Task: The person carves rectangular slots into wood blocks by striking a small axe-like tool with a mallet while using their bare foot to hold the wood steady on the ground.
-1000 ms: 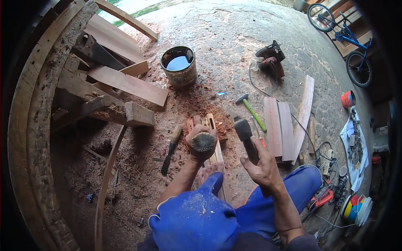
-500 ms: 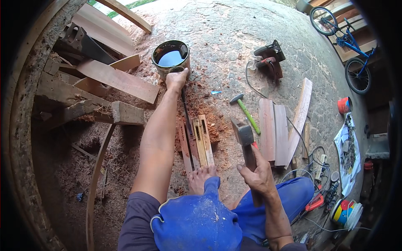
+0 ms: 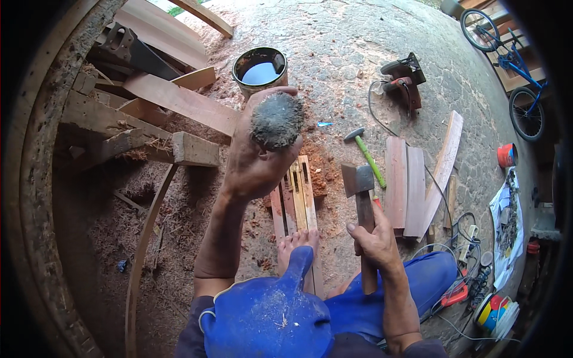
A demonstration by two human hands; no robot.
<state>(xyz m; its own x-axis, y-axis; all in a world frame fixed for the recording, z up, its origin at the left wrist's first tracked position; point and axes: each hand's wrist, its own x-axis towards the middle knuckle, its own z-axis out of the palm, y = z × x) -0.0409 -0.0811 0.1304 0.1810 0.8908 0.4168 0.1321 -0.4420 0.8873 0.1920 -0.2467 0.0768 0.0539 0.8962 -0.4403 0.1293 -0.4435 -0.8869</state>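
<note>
Holding frayed tool (image 3: 277, 122) in left grip (image 3: 255, 167), butt upward. Holding hatchet (image 3: 363, 206) in right grip (image 3: 377, 243), head foremost, lengthwise fore-and-aft. Noted slotted wooden strips (image 3: 309, 200) between grips, likewise aligned.

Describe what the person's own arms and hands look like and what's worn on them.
The left hand and right hand are bare, with no gloves. Both forearms are uncovered, with no watch or bracelet visible. The left sleeve and right sleeve are dark and end around the elbows. The left fingers are partly hidden, so rings there can't be ruled out.
</note>
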